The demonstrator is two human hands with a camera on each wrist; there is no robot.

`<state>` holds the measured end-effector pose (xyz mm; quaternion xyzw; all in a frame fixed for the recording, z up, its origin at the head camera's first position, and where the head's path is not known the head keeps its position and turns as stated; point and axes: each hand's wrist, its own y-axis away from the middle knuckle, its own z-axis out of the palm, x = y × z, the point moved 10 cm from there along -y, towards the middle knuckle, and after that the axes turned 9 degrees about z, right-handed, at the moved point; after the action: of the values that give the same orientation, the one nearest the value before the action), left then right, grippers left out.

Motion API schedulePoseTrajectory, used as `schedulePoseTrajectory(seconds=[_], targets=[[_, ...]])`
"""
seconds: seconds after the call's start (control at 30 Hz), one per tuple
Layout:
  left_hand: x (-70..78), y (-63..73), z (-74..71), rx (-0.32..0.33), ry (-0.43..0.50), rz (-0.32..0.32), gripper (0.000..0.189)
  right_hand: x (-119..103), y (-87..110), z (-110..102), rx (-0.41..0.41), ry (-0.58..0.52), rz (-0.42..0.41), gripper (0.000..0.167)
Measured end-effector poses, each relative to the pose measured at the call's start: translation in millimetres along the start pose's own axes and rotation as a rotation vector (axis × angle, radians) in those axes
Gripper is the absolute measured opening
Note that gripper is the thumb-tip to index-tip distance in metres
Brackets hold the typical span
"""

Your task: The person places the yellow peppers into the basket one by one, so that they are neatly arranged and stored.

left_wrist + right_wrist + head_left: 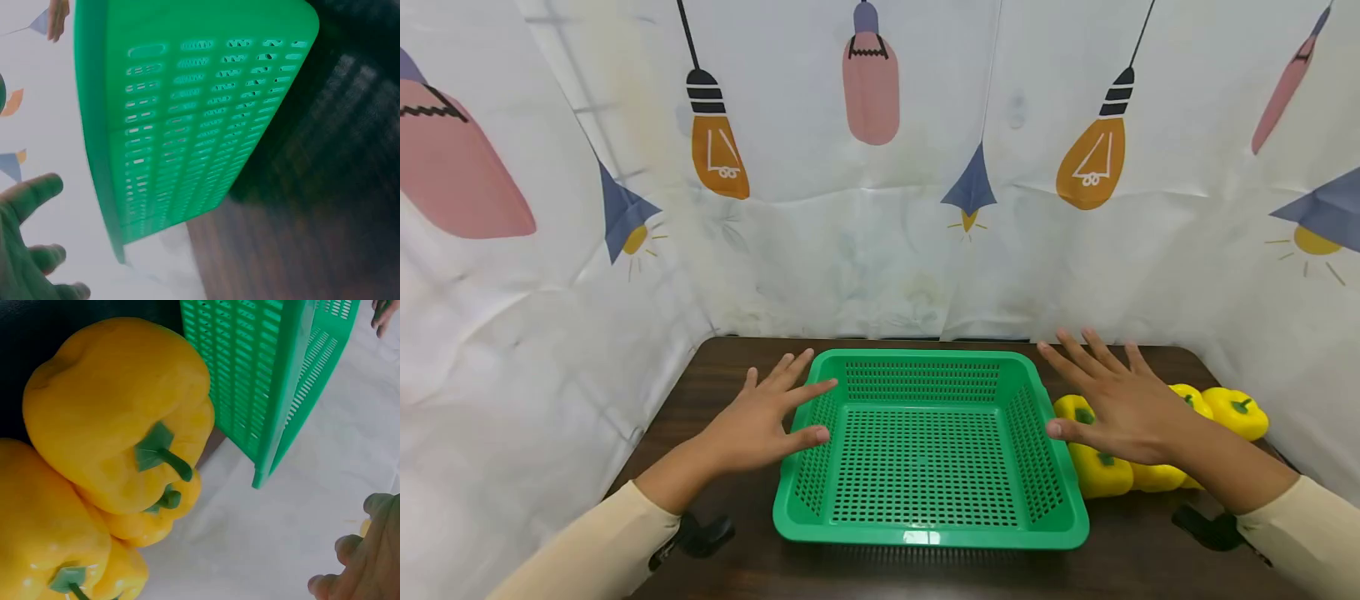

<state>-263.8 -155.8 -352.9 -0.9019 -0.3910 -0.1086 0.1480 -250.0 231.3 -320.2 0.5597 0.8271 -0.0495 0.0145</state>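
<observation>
Our left hand hovers with fingers and thumb spread at the left side of the green plastic basket, its thumb overlapping the rim in the head view; the left wrist view shows the visible fingers apart from the basket wall. Our right hand is likewise splayed, above the yellow bell peppers and near the basket's right rim. The basket sits between our hands; the peppers cluster against one another just right of it, partly hidden beneath our right hand and forearm.

We see a rectangular basket with rounded corners, a smooth lip and rows of slots through walls and floor. The peppers are plump, lobed and glossy, with green stems. Under everything lies a dark, wood-grained table; behind hangs a creased white sheet printed with lamps and bulbs. Cream sleeves cover our forearms.
</observation>
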Motion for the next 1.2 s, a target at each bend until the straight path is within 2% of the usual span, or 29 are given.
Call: schedulePoseTrajectory(seconds=[0.13,0.27,0.7,0.93,1.2], targets=[[-7.8,6.3,3.7,0.064,0.177,0.021,0.059,3,4.2,1,-0.004,-0.001,0.015,0.093],[-17.0,13.3,9.2,0.105,0.288,0.021,0.052,5,7.9,1,-0.001,-0.005,0.024,0.093],[-36.2,23.2,15.8,0.291,0.431,0.07,0.036,15,15.2,3,0.006,-0.035,0.052,0.092],[-42.2,28.1,25.6,0.303,0.533,0.082,0.032,22,20.6,0,0.036,-0.06,0.052,0.092],[-46.3,29.9,32.9,0.314,0.578,0.094,0.03,28,24.7,-2,0.055,-0.056,0.056,0.092]])
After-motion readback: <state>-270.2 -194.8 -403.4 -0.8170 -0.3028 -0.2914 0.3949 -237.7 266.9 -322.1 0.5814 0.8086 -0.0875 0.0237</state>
